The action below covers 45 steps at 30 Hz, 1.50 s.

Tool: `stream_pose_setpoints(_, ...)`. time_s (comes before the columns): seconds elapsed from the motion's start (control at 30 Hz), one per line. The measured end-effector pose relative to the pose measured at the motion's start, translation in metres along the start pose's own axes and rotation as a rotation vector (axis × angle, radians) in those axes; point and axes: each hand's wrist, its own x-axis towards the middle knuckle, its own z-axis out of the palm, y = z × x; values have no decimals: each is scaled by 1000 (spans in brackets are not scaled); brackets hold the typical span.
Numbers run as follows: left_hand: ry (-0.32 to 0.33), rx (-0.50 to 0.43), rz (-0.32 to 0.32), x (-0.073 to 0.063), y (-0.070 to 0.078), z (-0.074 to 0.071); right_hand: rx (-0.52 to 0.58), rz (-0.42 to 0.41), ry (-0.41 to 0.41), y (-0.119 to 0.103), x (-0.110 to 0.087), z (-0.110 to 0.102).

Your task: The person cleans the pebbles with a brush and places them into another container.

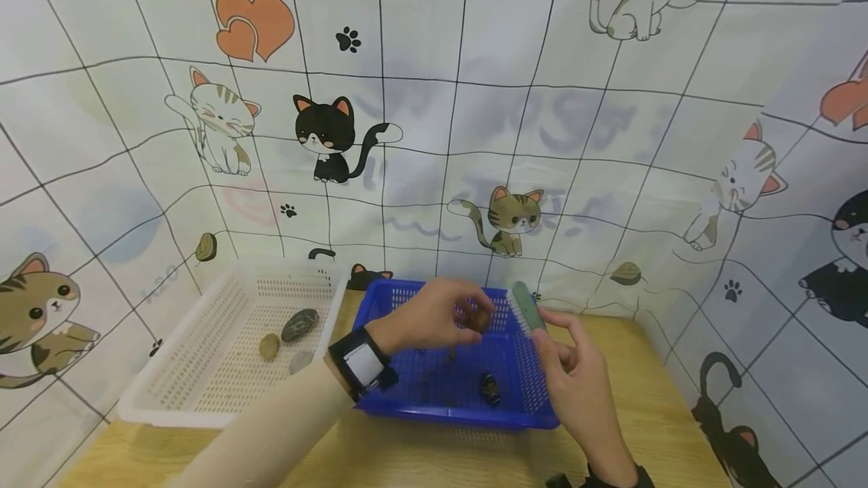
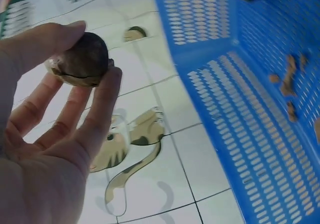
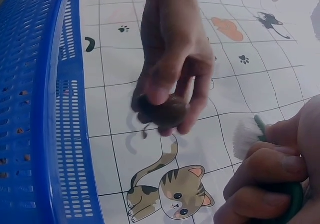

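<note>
Above the blue basket (image 1: 461, 419), my left hand (image 1: 441, 315) pinches a brown stone (image 2: 82, 59) between thumb and fingertips. In the right wrist view a small dark bit hangs just below the stone (image 3: 167, 110). My right hand (image 1: 576, 375) holds a green scrubbing brush (image 1: 527, 307) by its back, at the basket's right side. The white bristles (image 3: 247, 136) face toward the left hand, apart from the stone. Inside the blue basket lies a dark, shiny stone (image 1: 489, 389), with brown crumbs (image 2: 289, 76) scattered on the bottom.
A white basket (image 1: 169, 418) stands to the left. It holds a dark grey stone (image 1: 300, 324), a tan stone (image 1: 269, 347) and a pale stone (image 1: 301, 361) partly behind the left arm. Both baskets sit on a wooden table (image 1: 631, 390), before a cat-patterned sheet (image 1: 420, 111).
</note>
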Motion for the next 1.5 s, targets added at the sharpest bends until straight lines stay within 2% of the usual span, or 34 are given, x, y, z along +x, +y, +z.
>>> stream_pose_setpoints(0.23, 119, -287, 68, -27, 7, -9, 15, -56, 1, -3, 0, 5)
stream_pose_setpoints(0.43, 168, -452, 52, -48, 7, -10, 56, -65, -22, -6, -2, 8)
stream_pose_setpoints(0.5, 200, -485, 57, -55, 4, -8, 61, -56, -33, -7, -3, 9)
stream_pose_setpoints(0.6, 263, -549, 99, -63, -2, -4, 63, -46, -46, -8, -5, 11)
stream_pose_setpoints(0.73, 346, -666, 139, -72, -7, 3, 62, -76, -60, -8, -7, 18)
stream_pose_setpoints(0.87, 395, -802, 123, -82, -8, 10, 66, -90, -78, -9, -8, 29)
stream_pose_setpoints(0.97, 412, -881, 151, -86, -7, 14, 91, -72, -107, -12, -8, 38)
stream_pose_setpoints(1.17, 418, -956, 233, -89, -3, 17, 162, -51, -175, -20, -9, 53)
stream_pose_setpoints(1.5, 450, -1027, 178, -90, -1, 22, 212, -47, -152, -22, -15, 65)
